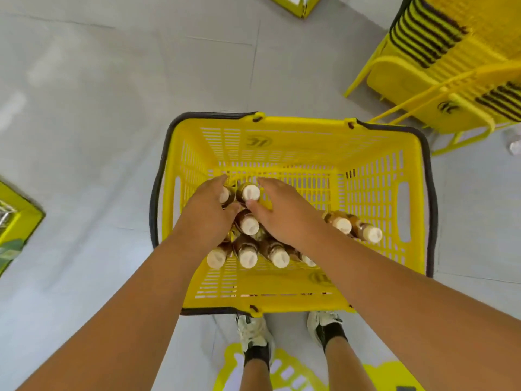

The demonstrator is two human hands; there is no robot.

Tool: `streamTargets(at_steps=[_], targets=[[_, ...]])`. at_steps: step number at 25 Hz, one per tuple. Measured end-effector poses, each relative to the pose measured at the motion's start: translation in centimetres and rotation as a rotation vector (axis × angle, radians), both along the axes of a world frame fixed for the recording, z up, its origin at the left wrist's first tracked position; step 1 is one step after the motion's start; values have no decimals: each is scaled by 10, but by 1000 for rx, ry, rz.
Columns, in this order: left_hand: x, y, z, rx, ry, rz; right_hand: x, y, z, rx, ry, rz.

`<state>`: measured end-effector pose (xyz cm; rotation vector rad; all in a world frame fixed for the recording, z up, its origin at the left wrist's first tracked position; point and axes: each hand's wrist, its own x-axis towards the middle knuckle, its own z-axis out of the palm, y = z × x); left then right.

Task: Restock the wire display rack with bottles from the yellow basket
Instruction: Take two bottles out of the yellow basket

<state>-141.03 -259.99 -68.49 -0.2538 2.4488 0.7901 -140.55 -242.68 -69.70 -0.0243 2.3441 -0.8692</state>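
Note:
A yellow basket (375,165) with dark handles stands on the grey floor just in front of my feet. Several brown bottles with white caps (247,224) stand upright in its near left half, and two more (366,231) lean near the right wall. My left hand (205,213) is down among them, fingers curled around a bottle (224,194) at the far left of the group. My right hand (282,210) reaches in beside it, fingers spread around another bottle (249,191); whether it grips it I cannot tell. The wire display rack is out of view.
A stack of yellow baskets (439,38) on a yellow frame stands at the far right. A yellow shelf corner (17,221) juts in at the left edge, another yellow edge (298,4) at the top. My two shoes (253,334) stand behind the basket.

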Motion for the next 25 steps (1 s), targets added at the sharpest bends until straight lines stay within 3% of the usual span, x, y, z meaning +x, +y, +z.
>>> streamTargets(at_steps=[6, 10, 15, 17, 25], targets=[[-6, 2, -26, 23, 33, 172, -9, -7, -31, -71, 27, -22], [-20, 8, -37, 125, 72, 269, -20, -10, -42, -214, 9, -331], [-38, 12, -48, 174, 94, 116, -37, -11, -54, -284, -57, -481], [-41, 10, -48, 180, 99, 155, -38, -7, -55, -280, -62, -513], [-42, 20, 21, 360, 117, 404, -35, 24, 16, -372, 19, -658]])
